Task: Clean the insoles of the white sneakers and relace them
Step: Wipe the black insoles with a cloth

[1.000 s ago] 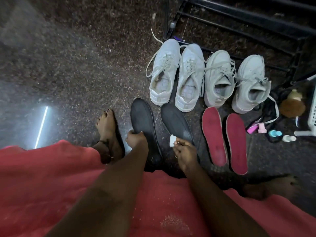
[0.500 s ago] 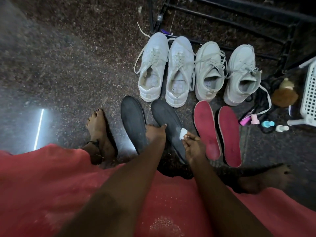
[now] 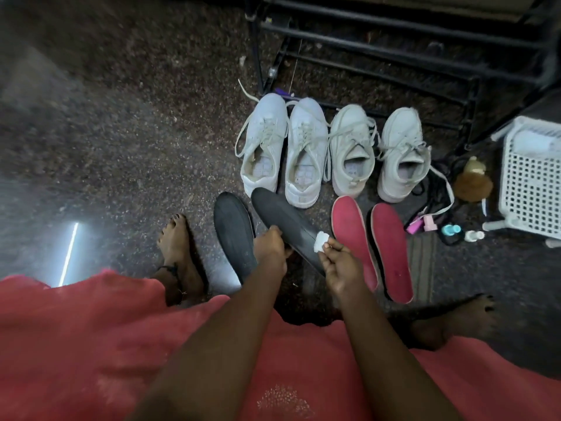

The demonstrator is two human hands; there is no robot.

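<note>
Red cloth [image 3: 91,344]: nearest the camera, soft and faintly speckled; both forearms reach out over it.
Left hand [image 3: 270,247]: fingers curled round the near side edge of the black insole [image 3: 285,220], holding it tilted up off the floor, I judge so that its face meets the wipe.
Right hand [image 3: 340,265]: thumb and fingertips pinch a small white pad [image 3: 321,240], crumpled and soft-looking, which touches the insole's right edge just beyond those fingertips.
Second black insole [image 3: 233,235]: flat on the floor just left of the left fingers; matte, smooth, foot-shaped.
Red insoles [image 3: 353,238]: a pair side by side just right of the right fingers, fuzzy-topped with pale rims (probably queued for wiping).
White sneakers [image 3: 306,150]: four in a row beyond the fingers, heels toward the person, laces loose, insides bare.
Rack [image 3: 394,41]: black metal bars, farthest beyond the fingertips.
</note>
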